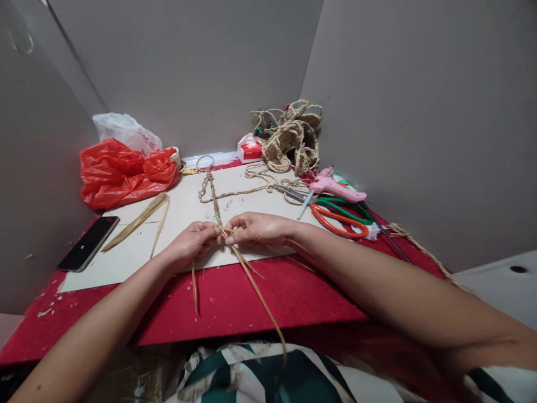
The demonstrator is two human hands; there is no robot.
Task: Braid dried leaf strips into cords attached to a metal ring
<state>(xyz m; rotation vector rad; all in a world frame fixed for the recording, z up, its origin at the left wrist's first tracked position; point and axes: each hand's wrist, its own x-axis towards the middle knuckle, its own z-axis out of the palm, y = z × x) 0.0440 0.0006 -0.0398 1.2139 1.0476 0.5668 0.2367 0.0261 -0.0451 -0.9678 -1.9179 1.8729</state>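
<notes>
A braided straw cord (pixel 215 202) runs from a metal ring (pixel 205 163) down to my two hands, which almost touch over the front part of a pale board (pixel 180 196). My left hand (pixel 197 242) is closed on the cord's lower end, with a short strand hanging below it. From the right, my right hand (pixel 247 228) pinches strands at the same spot. Loose straw strands (pixel 258 291) trail from between the hands over the table's front edge. More braided cord lies behind, looped on the board.
Straw strips (pixel 136 223) and a phone (pixel 89 243) lie left, before a red plastic bag (pixel 121 173). Coiled braid (pixel 289 140) is heaped at the back. Orange-handled scissors (pixel 339 223), green-handled scissors and a pink glue gun (pixel 335 187) are on the right. A red cloth (pixel 168 313) covers the table.
</notes>
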